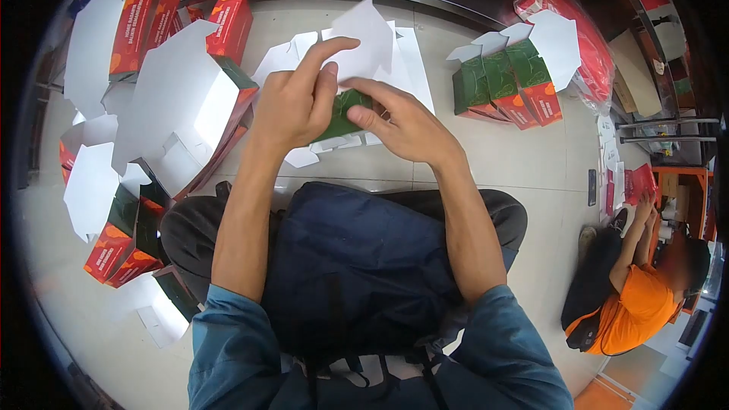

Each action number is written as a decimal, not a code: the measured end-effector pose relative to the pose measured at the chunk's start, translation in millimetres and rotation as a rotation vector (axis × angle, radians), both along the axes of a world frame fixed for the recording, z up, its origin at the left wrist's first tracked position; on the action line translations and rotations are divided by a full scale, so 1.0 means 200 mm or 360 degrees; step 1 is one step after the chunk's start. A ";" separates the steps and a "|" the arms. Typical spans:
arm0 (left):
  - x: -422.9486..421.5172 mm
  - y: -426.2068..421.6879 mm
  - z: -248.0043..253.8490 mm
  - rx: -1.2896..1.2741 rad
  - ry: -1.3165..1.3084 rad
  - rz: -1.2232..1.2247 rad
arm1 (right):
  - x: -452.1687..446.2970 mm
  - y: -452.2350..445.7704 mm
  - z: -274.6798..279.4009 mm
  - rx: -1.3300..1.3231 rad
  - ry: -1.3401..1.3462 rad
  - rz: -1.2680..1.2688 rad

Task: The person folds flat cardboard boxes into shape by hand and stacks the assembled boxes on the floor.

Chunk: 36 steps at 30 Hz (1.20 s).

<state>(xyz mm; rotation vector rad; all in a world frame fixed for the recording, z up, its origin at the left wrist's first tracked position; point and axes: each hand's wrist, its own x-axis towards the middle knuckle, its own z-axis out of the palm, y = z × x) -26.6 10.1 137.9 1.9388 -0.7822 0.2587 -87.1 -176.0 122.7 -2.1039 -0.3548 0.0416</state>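
Observation:
A partly folded carton (pixel 351 102), green outside and white inside, is between my two hands above flat white card sheets (pixel 414 68) on the floor. My left hand (pixel 300 99) is at its left side, index finger stretched out and thumb raised apart from it. My right hand (pixel 402 118) holds the carton's right side, thumb on the green face and fingers curled behind the edge. A white flap (pixel 364 38) stands up beyond my hands.
Red and green open cartons (pixel 182 99) crowd the left. More cartons (pixel 509 83) stand at the right, beside a red plastic-wrapped bundle (pixel 569 19). A dark blue bag (pixel 357 258) lies on my lap. A person in orange (pixel 638 304) sits far right.

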 end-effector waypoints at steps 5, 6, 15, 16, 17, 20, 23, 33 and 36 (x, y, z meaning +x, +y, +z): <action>-0.09 -0.15 -0.10 0.0295 -0.0729 0.0096 | 0.00 0.05 0.03 0.0788 0.0669 -0.0488; -0.14 -0.18 -0.12 0.0378 -0.0617 0.0015 | 0.01 0.02 0.03 0.0964 0.0699 -0.0500; -0.19 -0.24 -0.14 0.0014 -0.0492 -0.0346 | -0.08 -0.64 0.39 0.0312 -0.0444 -0.1410; -0.18 -0.23 -0.19 0.0162 -0.0335 -0.0396 | -0.08 -0.76 0.43 0.0560 -0.0516 -0.1415; -0.16 -0.23 -0.25 0.0312 -0.0234 -0.0400 | -0.09 -0.91 0.47 0.0502 -0.0577 -0.1406; -0.13 -0.21 -0.49 0.0798 0.0048 -0.0471 | -0.10 -1.30 0.58 0.0585 -0.0375 -0.1368; -0.12 -0.19 -0.60 0.1271 0.0284 -0.0576 | -0.15 -1.59 0.60 0.0746 0.0020 -0.1105; -0.02 -0.15 -0.59 0.1182 0.0715 -0.0554 | -0.12 -1.80 0.18 0.0890 0.0519 -0.1489; 0.01 -0.15 -0.61 0.1093 0.0730 -0.0545 | -0.08 -1.96 0.10 0.0846 0.0419 -0.1745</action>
